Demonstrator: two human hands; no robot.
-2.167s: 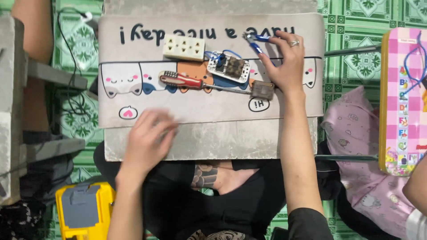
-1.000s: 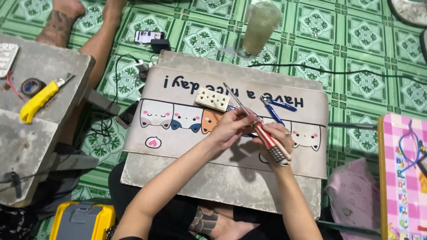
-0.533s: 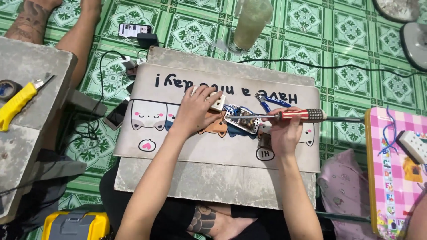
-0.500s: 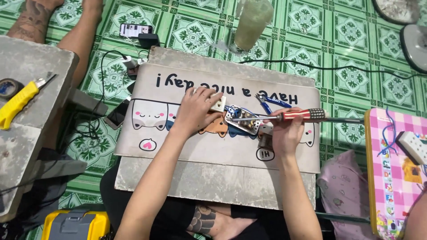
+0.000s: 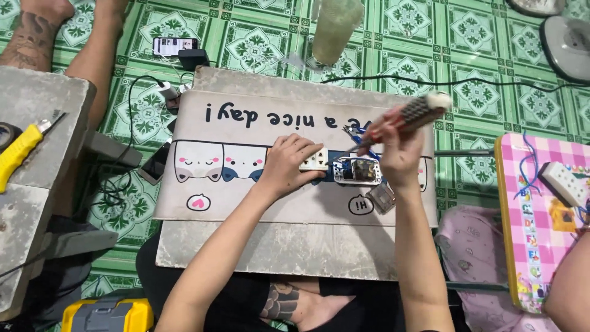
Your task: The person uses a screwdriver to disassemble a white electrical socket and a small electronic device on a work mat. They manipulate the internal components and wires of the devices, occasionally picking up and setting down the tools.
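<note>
Screwdriver (image 5: 402,118) raised, tilted since half-second ago; right hand (image 5: 399,157) grip clamped on it. Left hand (image 5: 286,166) presses white socket (image 5: 313,162) beside open switch module (image 5: 358,172). Assembly unfinished.

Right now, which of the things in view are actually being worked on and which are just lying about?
In use:
- left hand on the white socket plate
- right hand holding the red-handled screwdriver
- open switch module
- blue wires

Lying about:
- yellow utility knife
- phone
- pink board
- plastic cup
</note>
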